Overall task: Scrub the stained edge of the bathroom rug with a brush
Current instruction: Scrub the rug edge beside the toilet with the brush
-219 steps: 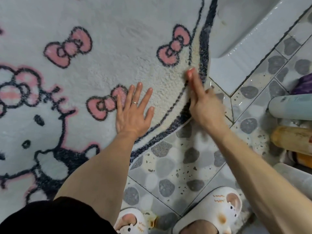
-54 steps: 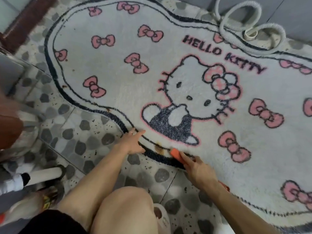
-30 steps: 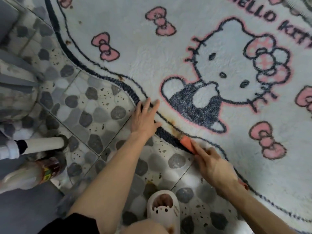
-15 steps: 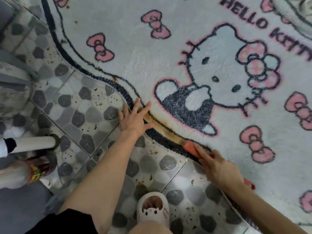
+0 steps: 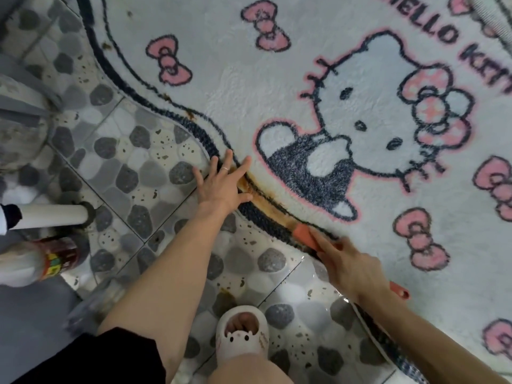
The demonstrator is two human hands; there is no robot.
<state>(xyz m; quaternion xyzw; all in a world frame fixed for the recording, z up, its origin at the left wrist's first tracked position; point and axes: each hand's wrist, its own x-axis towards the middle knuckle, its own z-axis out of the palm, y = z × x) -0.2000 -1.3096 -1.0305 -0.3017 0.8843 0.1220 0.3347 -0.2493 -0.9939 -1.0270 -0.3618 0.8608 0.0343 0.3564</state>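
Rug [image 5: 235,87] stained edge [image 5: 273,210]: left hand [image 5: 221,187] pressed flat, fingers [image 5: 243,169] spread; right hand [image 5: 352,270] fingers grip brush [image 5: 303,232] on border.

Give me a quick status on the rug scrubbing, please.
Left hand flat on rug edge, fingers spread. Right hand grips orange brush, head on brown stain. Nothing blocking the stain.

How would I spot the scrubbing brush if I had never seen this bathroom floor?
Find the big white cat-print rug and follow its dark border to the rusty brown stain below the cat. At the stain's lower end sits the brush, held by the right hand. It is the only bright orange thing there, its handle tip poking out behind the hand.
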